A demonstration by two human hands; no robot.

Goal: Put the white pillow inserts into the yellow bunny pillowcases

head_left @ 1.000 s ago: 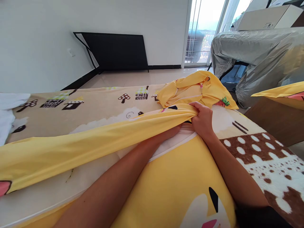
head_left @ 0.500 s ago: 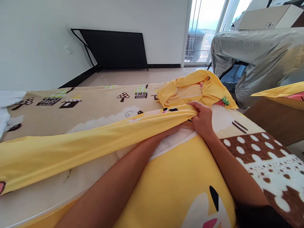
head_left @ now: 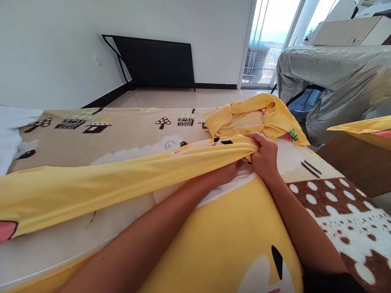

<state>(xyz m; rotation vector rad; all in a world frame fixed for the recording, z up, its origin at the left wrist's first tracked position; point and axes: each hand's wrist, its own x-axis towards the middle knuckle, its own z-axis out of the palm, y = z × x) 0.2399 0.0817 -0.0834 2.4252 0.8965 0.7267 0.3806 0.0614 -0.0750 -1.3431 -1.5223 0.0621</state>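
A large yellow quilt cover [head_left: 220,228] with a white-edged opening lies in front of me, cartoon prints on it. Inside the opening shows a pale, padded quilt [head_left: 122,221]. The cover's upper layer [head_left: 122,179] is drawn into a long folded band running left from my hands. My right hand [head_left: 265,158] is closed around the gathered end of this band, thumb side up. Just left of it, my left hand [head_left: 230,171] reaches under the band; its fingers look curled by the wrinkled white fabric, but what they hold is hidden.
A patterned bed blanket [head_left: 131,134] lies beneath, with crumpled yellow fabric [head_left: 256,116] beyond my hands. White bedding [head_left: 15,130] is at the left edge. A black panel [head_left: 155,65] leans on the wall. Right are covered furniture [head_left: 330,69], a box [head_left: 345,32] and yellow fabric [head_left: 363,126].
The view has shifted slightly, moving the scene a little to the right. My right hand keeps its grip on the band; more of my left hand shows below it.
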